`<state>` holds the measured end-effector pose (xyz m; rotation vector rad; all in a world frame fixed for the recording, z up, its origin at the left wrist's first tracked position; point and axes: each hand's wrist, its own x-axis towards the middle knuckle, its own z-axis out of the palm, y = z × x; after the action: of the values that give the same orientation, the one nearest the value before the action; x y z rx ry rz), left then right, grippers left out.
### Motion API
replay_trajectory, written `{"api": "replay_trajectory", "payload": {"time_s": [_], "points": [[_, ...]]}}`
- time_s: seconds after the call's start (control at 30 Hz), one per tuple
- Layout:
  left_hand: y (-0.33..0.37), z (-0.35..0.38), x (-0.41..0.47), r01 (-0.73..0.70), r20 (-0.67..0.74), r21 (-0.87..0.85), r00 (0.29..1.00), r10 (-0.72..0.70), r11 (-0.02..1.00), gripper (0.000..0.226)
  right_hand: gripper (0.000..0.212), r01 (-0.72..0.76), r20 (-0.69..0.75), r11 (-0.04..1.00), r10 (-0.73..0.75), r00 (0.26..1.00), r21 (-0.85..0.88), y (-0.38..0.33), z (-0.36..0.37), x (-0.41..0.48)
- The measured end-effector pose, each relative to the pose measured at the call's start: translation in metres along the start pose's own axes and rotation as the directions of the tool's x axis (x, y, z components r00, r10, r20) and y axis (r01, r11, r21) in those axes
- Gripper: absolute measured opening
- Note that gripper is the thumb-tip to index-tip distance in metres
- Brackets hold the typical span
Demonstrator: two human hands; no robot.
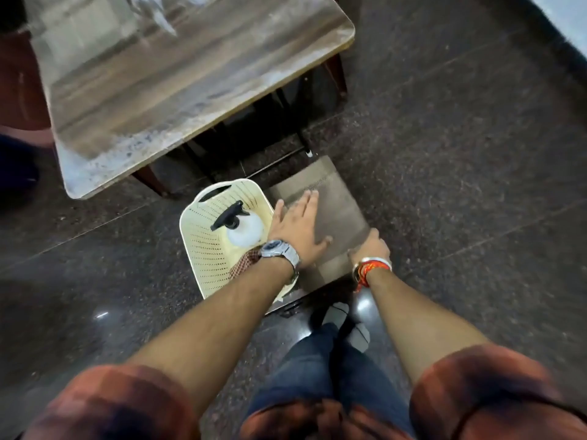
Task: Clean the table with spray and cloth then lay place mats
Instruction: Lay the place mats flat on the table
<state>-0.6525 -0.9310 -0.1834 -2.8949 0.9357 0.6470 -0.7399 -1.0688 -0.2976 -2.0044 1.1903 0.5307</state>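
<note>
Head view, table [190,74]: streaked wooden top, well beyond both hands.
Place mats [336,214]: brown stack just beside the basket, under both hands.
Basket [203,249]: cream, holding the spray bottle [243,230] and checked cloth [244,263].
Left hand [297,227]: flat, fingers straight, resting on the mats.
Right hand [371,246]: grips the mats' near right edge.

Cream perforated basket [203,246]; dark speckled floor [460,154]; reddish chair [19,90] far left.

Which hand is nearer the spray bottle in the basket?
Left. The left hand lies flat on the place mat, its wrist close beside the spray bottle. The right hand grips the mat's opposite edge, farther from the basket.
</note>
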Motion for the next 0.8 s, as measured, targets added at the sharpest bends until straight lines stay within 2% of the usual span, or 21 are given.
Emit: {"api": "replay_trajectory", "payload": {"time_s": [0.07,0.13,0.2,0.27,0.4,0.47,0.53,0.63,0.7,0.77,0.8], "points": [[0.002,0.001,0.003,0.02,0.027,-0.004,0.999,-0.02,1.0,0.095,0.074,-0.032,-0.035,0.998,0.03,0.999,-0.052,-0.001,-0.003,0.01],[0.002,0.003,0.008,0.032,0.057,-0.013,0.998,-0.031,0.999,0.096,0.078,-0.082,0.031,0.996,0.083,0.996,-0.047,0.0,-0.007,0.023],[0.002,0.008,0.014,0.061,0.104,-0.011,0.993,-0.06,0.998,0.098,0.071,-0.099,0.093,0.994,0.102,0.99,-0.038,0.003,-0.01,0.032],[0.0,0.014,0.016,0.099,0.179,-0.003,0.979,-0.097,0.995,0.1,0.062,-0.05,0.115,0.999,0.049,0.992,0.006,0.003,-0.014,0.033],[-0.006,0.027,0.024,0.182,0.331,0.023,0.926,-0.179,0.983,0.099,0.024,0.058,0.076,0.988,-0.069,0.995,0.14,-0.013,-0.037,0.025],[-0.005,0.024,0.028,0.256,0.299,-0.032,0.925,-0.235,0.966,0.099,0.017,0.135,-0.003,0.979,-0.136,0.991,0.15,-0.027,-0.057,0.023],[-0.001,0.005,0.043,0.299,0.235,-0.101,0.934,-0.269,0.949,0.1,0.018,0.228,-0.046,0.968,-0.224,0.974,0.105,-0.049,-0.083,0.021],[0.009,-0.037,0.074,0.249,0.168,-0.192,0.961,-0.218,0.949,0.116,0.022,0.348,-0.051,0.935,-0.345,0.937,0.073,-0.1,-0.131,0.018],[0.023,-0.071,0.098,0.165,0.186,-0.335,0.977,-0.107,0.928,0.132,0.031,0.406,-0.036,0.909,-0.404,0.914,0.093,-0.139,-0.17,0.014],[0.039,-0.11,0.115,0.106,0.214,-0.515,0.977,0.008,0.851,0.138,0.038,0.471,-0.037,0.878,-0.47,0.882,0.089,-0.176,-0.213,0.014],[0.047,-0.131,0.124,0.093,0.209,-0.59,0.977,0.041,0.802,0.133,0.034,0.506,-0.033,0.861,-0.505,0.863,0.06,-0.194,-0.236,0.018]]}}
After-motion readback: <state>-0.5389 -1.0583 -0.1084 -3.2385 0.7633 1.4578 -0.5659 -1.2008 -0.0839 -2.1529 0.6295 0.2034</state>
